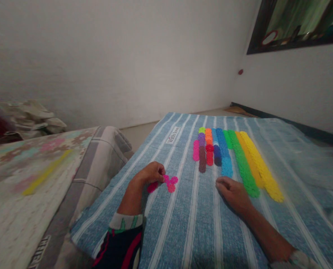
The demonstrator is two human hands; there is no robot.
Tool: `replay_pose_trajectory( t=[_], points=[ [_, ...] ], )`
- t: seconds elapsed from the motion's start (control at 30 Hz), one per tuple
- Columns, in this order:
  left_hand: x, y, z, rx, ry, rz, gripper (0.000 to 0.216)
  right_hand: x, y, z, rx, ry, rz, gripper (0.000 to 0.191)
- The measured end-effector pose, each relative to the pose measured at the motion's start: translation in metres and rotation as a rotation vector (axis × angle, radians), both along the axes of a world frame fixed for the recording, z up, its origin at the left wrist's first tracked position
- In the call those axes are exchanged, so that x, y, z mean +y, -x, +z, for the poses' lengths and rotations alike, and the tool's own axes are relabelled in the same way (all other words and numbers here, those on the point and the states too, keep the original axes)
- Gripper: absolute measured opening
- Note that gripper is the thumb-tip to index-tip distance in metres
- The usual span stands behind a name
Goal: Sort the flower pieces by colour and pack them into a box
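Observation:
My left hand [153, 172] is closed in a pinch on a small pink disc [165, 178] low over the striped cloth. Beside its fingertips lie several loose pink discs [172, 184], and more pink pieces [152, 186] show partly under the hand. My right hand [232, 190] rests on the cloth with its fingers curled together; whatever they may hold is hidden. Just beyond it are overlapping rows of colored discs: light blue [227, 167], green [243, 164], yellow [263, 168], red [209, 158], brown [202, 159] and a short pink row [196, 150].
The blue-and-white striped cloth [183, 224] covers the surface, with a "With love" label [173, 135] near its far left edge. A transparent plastic sheet or bag [306, 160] lies at the right. On the left, a patterned bed cover [51, 209] carries a yellow strip [47, 172].

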State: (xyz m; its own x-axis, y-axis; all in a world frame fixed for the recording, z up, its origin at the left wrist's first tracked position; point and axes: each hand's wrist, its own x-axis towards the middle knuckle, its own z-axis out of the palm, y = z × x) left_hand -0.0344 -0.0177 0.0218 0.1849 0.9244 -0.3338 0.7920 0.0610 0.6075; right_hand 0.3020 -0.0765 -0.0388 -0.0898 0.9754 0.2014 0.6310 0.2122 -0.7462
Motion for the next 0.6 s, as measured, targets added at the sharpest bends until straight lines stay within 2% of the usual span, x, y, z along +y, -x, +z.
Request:
replay_pose_trajectory(
  t=[0.47, 0.6],
  points=[
    [-0.002, 0.001, 0.0, -0.26, 0.032, 0.027, 0.027, 0.001, 0.002, 0.003, 0.014, 0.004, 0.008, 0.028],
    [0.0, -0.008, 0.0, -0.283, -0.046, 0.056, 0.027, 0.001, 0.003, 0.005, -0.003, -0.006, 0.006, 0.027]
  ],
)
